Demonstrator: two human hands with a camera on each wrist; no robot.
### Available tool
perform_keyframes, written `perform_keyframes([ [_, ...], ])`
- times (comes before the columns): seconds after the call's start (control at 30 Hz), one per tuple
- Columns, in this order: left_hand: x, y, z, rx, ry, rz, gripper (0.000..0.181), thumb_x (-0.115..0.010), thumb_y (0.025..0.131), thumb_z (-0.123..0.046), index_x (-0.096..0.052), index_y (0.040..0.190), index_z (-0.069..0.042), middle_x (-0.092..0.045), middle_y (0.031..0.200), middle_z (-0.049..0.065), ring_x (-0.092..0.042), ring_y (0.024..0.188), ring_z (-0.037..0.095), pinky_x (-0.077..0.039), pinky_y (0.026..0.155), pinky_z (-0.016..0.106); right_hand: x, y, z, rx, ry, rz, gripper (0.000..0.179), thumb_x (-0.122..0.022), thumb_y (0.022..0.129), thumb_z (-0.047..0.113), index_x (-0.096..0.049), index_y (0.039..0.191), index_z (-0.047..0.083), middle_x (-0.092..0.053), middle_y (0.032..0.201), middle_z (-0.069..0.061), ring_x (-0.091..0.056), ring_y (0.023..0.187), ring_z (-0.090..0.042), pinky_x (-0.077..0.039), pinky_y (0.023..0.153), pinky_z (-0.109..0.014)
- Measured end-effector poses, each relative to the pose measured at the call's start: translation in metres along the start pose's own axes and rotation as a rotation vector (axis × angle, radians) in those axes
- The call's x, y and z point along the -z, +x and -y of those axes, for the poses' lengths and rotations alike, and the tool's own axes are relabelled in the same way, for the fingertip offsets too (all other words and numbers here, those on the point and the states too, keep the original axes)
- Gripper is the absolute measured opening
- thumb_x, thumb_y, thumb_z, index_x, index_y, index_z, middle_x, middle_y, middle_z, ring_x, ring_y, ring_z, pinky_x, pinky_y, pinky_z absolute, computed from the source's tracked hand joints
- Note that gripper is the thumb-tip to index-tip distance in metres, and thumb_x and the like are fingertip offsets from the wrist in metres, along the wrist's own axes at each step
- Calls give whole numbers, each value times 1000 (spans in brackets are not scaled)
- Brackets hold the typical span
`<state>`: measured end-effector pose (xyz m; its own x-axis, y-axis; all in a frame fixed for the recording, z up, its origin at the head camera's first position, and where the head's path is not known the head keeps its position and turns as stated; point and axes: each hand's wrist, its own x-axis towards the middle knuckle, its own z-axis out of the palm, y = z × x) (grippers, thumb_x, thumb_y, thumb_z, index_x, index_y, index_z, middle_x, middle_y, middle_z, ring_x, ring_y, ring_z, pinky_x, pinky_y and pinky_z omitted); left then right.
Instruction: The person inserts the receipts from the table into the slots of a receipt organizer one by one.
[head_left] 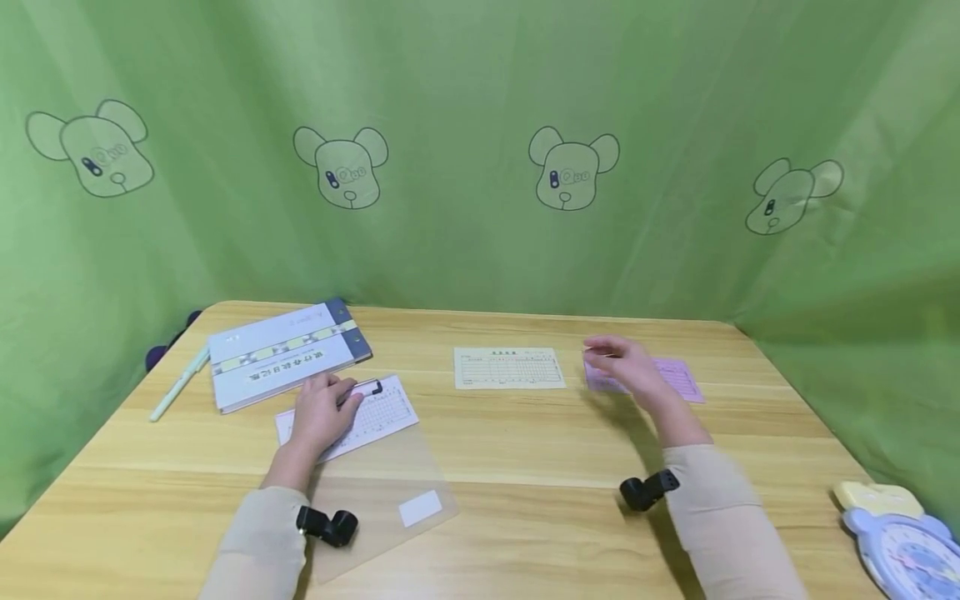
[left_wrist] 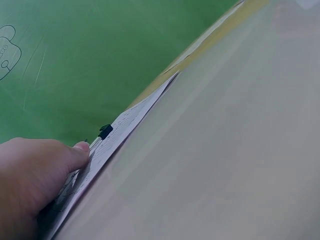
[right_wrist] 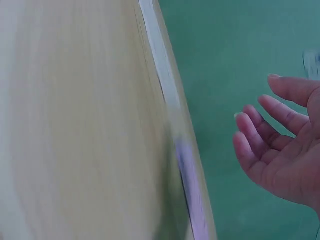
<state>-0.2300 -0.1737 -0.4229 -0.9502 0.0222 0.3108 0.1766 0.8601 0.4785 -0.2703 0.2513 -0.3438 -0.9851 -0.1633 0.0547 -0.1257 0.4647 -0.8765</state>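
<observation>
Lying under left hand (head_left: 320, 417): clipboard (head_left: 375, 492); below hovering right hand (head_left: 632, 371): purple slip (head_left: 678, 380).

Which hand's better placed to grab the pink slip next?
Probably the right hand: it hovers by the pink slip, empty, fingers loosely spread. The left hand is farther off, busy at the clip.

The rectangular white paper form (head_left: 384, 412) and the rectangular pale-green paper form (head_left: 510, 368) had printed grids; the rectangular purple paper form (head_left: 678, 380) had darker lines. The fabric curtain (head_left: 465, 250) was green with dark-outlined animal heads, and the wooden tabletop (head_left: 525, 467) showed yellow-brown grain.
</observation>
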Motion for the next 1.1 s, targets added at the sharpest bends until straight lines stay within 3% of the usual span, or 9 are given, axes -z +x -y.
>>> perform_keyframes([
  [0.13, 0, 0, 0, 2, -4, 2, 35, -54, 84, -22, -57, 110, 2, -47, 98, 15, -39, 90, 28, -29, 78, 42, 33, -5, -21, -26, -78, -98, 46, -55, 84, 16, -42, 120, -8, -47, 112, -26, -46, 86, -7, -38, 78, -26],
  [0.27, 1, -1, 0, 8, -10, -5, 35, -54, 83, -23, -58, 109, 1, -47, 97, 14, -39, 90, 28, -30, 78, 42, 58, -7, -45, -93, -126, -165, 52, -55, 84, 21, -38, 125, -6, -43, 117, -27, -44, 99, -23, -34, 82, -30],
  [0.4, 1, -2, 1, 11, -18, -7, 35, -55, 83, -23, -58, 109, 1, -48, 97, 15, -39, 90, 29, -29, 79, 42, 74, -5, -65, -167, -146, -192, 58, -55, 84, 25, -32, 129, -5, -35, 125, -27, -33, 112, -38, -28, 90, -42],
  [0.53, 0, -2, 2, 13, -18, -6, 35, -55, 83, -23, -58, 109, 1, -48, 98, 15, -39, 91, 29, -29, 79, 42, 82, -3, -79, -229, -97, -229, 63, -57, 82, 23, -28, 130, -6, -28, 130, -28, -25, 117, -41, -20, 94, -47],
  [0.8, -2, -1, 0, 6, -26, -4, 36, -55, 83, -22, -57, 109, 1, -48, 97, 14, -39, 90, 28, -29, 78, 41, 86, -9, -91, -375, -11, -300, 72, -58, 80, 19, -17, 134, -3, -13, 133, -32, -17, 119, -44, -18, 96, -45],
  [1.1, -1, 1, -1, 19, -31, -4, 36, -55, 83, -23, -57, 110, 0, -48, 98, 14, -39, 91, 28, -29, 78, 42, 87, -10, -104, -449, -23, -305, 79, -60, 79, 25, -13, 134, -5, -15, 135, -28, -19, 120, -41, -19, 97, -43],
])
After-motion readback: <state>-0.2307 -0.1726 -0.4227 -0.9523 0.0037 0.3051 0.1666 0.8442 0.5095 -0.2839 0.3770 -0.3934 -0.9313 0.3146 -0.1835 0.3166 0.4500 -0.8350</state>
